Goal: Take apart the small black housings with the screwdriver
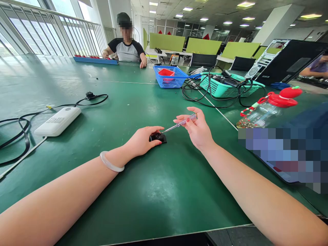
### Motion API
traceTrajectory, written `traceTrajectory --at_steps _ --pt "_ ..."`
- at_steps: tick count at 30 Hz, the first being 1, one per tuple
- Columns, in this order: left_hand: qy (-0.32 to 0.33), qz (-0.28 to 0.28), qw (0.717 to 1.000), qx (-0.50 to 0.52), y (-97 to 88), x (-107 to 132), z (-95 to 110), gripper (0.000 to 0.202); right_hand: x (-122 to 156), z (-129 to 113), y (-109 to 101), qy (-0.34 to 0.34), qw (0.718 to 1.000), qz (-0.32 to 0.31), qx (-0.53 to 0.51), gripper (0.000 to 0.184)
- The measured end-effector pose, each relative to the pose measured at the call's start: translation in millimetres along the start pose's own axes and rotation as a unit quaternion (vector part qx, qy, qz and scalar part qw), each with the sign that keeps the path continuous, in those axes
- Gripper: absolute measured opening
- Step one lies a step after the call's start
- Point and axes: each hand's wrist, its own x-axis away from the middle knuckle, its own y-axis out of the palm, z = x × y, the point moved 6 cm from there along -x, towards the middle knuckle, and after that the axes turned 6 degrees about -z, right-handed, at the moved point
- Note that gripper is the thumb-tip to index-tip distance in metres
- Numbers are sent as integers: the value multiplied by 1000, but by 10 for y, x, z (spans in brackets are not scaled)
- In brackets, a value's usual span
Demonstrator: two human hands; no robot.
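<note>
plainly, the left hand [140,140] grips a glossy black block [161,137], the right hand [199,131] a slim translucent-handled screwdriver [181,123].

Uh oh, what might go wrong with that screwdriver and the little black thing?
The screwdriver in the right hand might slip off the small black part and poke the left hand, because the fingers there are so close to the tip. The small black part might also skid if pushed, since it lies on a smooth, shiny table.

blue basket [169,83] sits beside teal basket [222,91] holding black cables [229,81]
</note>
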Motion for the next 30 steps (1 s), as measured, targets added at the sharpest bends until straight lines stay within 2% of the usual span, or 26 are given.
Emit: traceTrajectory --at_steps 5,15,22,30 --pt "27 -12 999 -16 9 5 34 42 4 -53 31 3 1000 -2 -28 46" --pt "33 -19 999 -29 -6 7 76 39 -6 15 -16 53 996 28 -70 41" --pt "33 -20 999 -28 1 8 71 38 19 67 26 87 987 10 -133 40" --pt "36 -21 999 -31 3 1 59 38 19 157 -6 141 981 43 -126 24"
